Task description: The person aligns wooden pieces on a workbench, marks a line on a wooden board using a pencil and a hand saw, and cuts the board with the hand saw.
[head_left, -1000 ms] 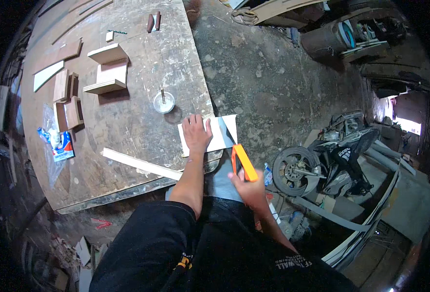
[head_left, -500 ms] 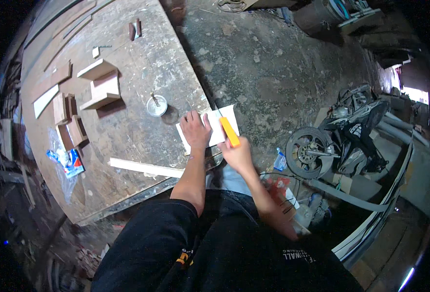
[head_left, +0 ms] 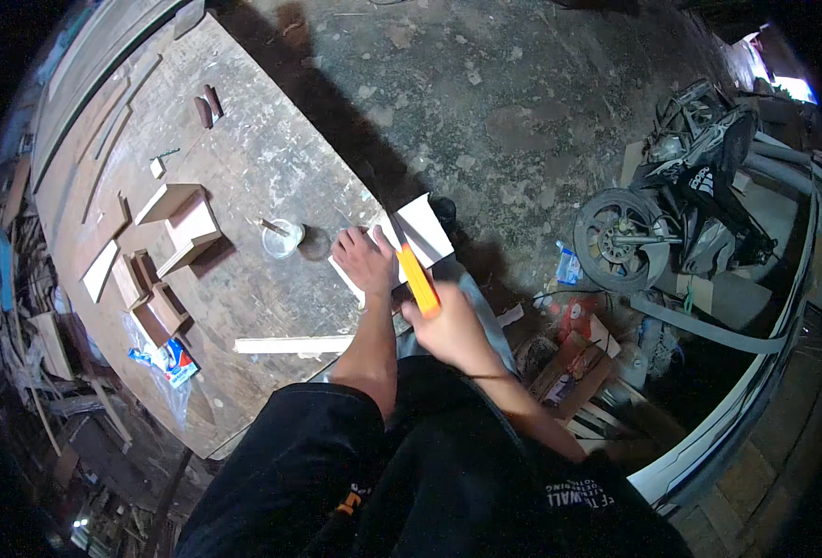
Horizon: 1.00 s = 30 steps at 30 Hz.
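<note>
A white board (head_left: 427, 230) lies at the table's right edge, its far part sticking out past the edge. My left hand (head_left: 366, 261) presses on it from above, fingers spread along its left part. My right hand (head_left: 450, 325) is closed around the handle end of an orange-handled handsaw (head_left: 416, 279). The thin blade crosses the board just right of my left thumb and points away from me; its contact with the cut is too small to make out. A cup of white paste (head_left: 283, 239) with a stick in it stands left of my left hand.
Joined wooden pieces (head_left: 186, 228) stand on the worn table (head_left: 271, 121). A white strip (head_left: 290, 344) lies near the front edge, a blue and white packet (head_left: 173, 363) at the left. On the floor to the right are a motorcycle (head_left: 681, 195) and a wood-scrap box (head_left: 569, 377).
My right hand has drawn the saw back toward my body, while my left hand stays on the board. The whole view has turned a little.
</note>
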Each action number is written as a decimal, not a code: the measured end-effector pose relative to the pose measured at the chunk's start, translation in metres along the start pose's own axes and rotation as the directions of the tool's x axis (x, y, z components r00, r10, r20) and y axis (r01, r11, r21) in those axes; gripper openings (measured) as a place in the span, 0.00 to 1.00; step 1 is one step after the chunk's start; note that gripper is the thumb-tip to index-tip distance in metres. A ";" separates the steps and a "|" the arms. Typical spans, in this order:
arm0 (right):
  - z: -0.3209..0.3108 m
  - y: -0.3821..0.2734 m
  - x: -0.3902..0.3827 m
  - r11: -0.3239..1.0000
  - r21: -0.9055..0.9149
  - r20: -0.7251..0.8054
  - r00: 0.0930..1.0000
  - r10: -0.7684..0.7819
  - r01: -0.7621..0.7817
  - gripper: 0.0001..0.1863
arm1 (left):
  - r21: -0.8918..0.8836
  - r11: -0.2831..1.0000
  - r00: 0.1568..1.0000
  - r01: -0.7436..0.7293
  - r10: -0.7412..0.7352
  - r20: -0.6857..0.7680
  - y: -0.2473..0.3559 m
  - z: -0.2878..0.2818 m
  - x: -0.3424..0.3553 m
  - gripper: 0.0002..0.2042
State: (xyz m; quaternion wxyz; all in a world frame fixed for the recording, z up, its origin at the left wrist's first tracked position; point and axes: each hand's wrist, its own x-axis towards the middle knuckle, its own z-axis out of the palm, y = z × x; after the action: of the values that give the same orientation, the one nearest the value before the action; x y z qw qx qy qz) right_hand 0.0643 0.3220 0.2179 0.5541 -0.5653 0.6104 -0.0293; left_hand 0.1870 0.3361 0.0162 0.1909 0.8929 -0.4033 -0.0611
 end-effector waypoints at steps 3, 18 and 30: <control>-0.010 0.007 -0.042 0.993 0.038 -0.040 0.993 -0.109 0.110 0.13 | 0.000 1.000 1.000 -0.006 0.006 -0.025 -0.004 -0.005 0.001 0.16; 0.003 0.015 0.013 0.995 0.049 -0.077 0.993 -0.084 0.088 0.13 | -0.033 0.999 1.000 -0.017 0.017 0.008 0.008 -0.001 0.000 0.14; -0.009 0.009 0.026 0.999 -0.014 -0.032 0.999 0.030 -0.031 0.11 | -0.010 1.000 1.000 -0.007 0.008 0.011 0.008 0.005 0.000 0.15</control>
State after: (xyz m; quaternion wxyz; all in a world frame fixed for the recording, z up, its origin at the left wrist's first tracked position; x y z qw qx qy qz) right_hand 0.0582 0.3006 0.1985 0.5406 -0.5594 0.6278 -0.0254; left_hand 0.1803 0.3299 0.0151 0.1933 0.8901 -0.4074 -0.0671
